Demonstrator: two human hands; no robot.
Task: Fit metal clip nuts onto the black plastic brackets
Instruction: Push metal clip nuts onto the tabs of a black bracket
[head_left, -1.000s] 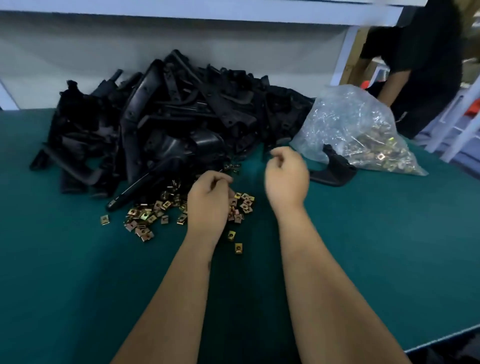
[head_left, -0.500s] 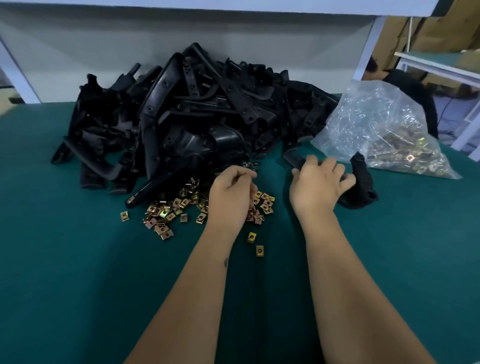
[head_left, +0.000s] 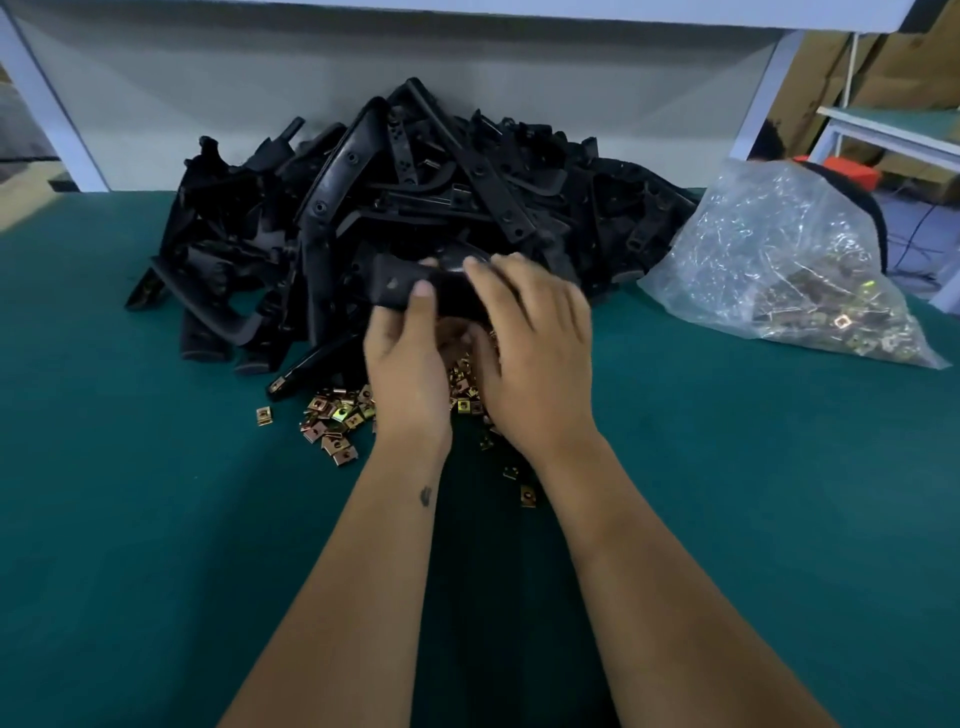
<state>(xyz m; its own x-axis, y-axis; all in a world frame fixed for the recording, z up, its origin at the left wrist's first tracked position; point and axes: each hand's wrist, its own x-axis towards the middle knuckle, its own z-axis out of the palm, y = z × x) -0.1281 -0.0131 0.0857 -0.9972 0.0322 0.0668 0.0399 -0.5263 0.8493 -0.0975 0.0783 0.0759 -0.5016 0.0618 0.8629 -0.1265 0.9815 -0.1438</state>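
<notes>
My left hand (head_left: 408, 364): it holds one black bracket (head_left: 400, 283) above the table, thumb curled over its near face and pressing on it, the other fingers hidden behind the part.
My right hand (head_left: 535, 353): it lies over the right end of the same bracket, fingers curved round it with the tips on its top edge; whether I have a clip nut in my palm I cannot tell.
Bracket in hand: lifted just in front of the pile of brackets (head_left: 415, 208), roughly level, its left end free.
Loose clip nuts (head_left: 332, 421): scattered on the green table (head_left: 130, 519) under and to the left of my hands, a few more near my right wrist.
Bag of clip nuts (head_left: 789, 275): clear plastic, on the table right of the pile, well apart from my hands.
</notes>
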